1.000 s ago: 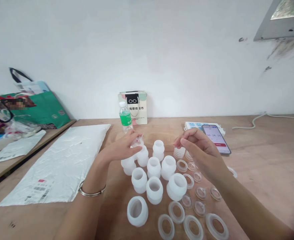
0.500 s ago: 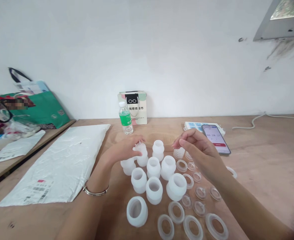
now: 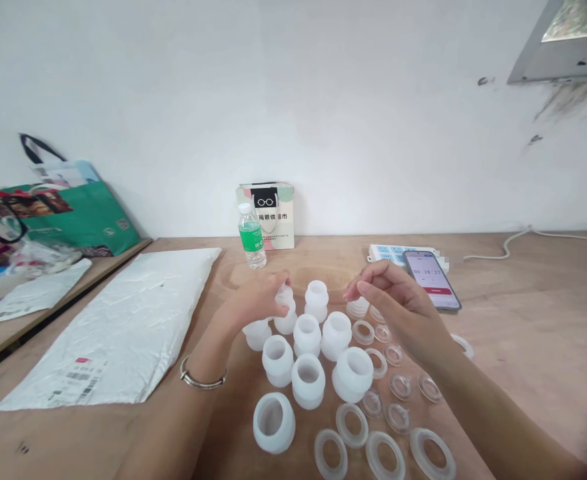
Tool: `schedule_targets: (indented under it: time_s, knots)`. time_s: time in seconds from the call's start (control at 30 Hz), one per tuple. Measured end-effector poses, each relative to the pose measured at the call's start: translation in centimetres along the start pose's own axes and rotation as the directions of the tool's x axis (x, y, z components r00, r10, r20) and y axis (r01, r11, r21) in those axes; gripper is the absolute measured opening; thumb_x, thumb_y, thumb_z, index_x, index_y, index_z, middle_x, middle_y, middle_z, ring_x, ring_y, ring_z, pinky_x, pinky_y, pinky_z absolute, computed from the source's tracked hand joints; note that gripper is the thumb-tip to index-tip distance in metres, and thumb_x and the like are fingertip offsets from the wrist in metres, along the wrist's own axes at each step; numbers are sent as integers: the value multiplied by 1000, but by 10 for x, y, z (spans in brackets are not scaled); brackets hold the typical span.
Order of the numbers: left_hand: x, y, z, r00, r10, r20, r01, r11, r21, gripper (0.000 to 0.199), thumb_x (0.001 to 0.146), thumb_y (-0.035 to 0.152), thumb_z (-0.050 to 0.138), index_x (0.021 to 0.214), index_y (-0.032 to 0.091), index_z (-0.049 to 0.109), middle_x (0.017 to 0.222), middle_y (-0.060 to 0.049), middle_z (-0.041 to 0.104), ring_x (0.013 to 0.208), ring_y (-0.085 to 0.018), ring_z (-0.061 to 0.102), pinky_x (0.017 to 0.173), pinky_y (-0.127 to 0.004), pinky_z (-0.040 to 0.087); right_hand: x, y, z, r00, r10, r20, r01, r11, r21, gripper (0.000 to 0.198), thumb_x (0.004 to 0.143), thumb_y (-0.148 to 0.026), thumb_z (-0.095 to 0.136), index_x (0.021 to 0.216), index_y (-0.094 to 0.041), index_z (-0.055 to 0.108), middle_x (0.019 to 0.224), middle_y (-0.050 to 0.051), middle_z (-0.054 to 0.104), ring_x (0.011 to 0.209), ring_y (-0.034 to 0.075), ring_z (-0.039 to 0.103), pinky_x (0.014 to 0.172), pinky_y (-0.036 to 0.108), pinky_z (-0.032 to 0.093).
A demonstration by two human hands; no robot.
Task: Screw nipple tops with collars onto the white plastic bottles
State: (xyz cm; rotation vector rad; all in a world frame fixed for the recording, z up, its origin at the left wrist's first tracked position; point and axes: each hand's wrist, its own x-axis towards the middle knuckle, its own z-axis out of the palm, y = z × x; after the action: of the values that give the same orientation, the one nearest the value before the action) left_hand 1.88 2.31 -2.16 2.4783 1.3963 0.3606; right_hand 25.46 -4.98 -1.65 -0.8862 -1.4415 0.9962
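My left hand, with a silver bangle on its wrist, has thumb and fingers around the upper part of a white translucent plastic jar at the back left of a group. Several similar open-mouthed jars stand upright in front of it and to its right. My right hand hovers above the right side, fingers loosely bent and thumb apart, with nothing visible in it. Below it are a ribbed white piece, clear round discs and flat translucent rings.
A phone showing a timer leans on a white power strip. A water bottle and a paper bag stand at the wall. A white mailing bag lies left; a green bag sits beyond it.
My left hand and its bangle have shifted slightly to the right, with thumb and fingers around the back-left jar. My right hand has hardly moved.
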Motion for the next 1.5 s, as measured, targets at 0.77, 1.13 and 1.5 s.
schedule_targets:
  time_s: [0.77,1.13,1.5]
  knots:
    - [-30,46,-26,901,19,-433,-358,595,-719,36,67,16,82,96,25,62,91,2,66,81,-15,63,72,-27,52,-5,11,-7,844,-495,205,508,616,-602,47,84,-24,65,125,-30,41,115,8,55,104,25,61,77,38,57]
    - [-44,68,-12,851,199,-485,-450,752,-482,48,76,22,78,117,33,57,120,0,64,114,-21,58,95,-35,49,-3,-20,-44,915,-186,358,389,646,-657,38,80,-39,68,114,-27,53,97,4,66,78,21,67,59,30,55]
    - [-51,70,-21,880,95,-466,-349,794,-497,45,85,35,68,127,35,52,124,-2,58,102,-21,59,85,-36,53,-2,-24,-44,926,-158,344,356,672,-649,36,83,-43,65,113,-28,50,94,2,62,72,17,62,55,24,50]
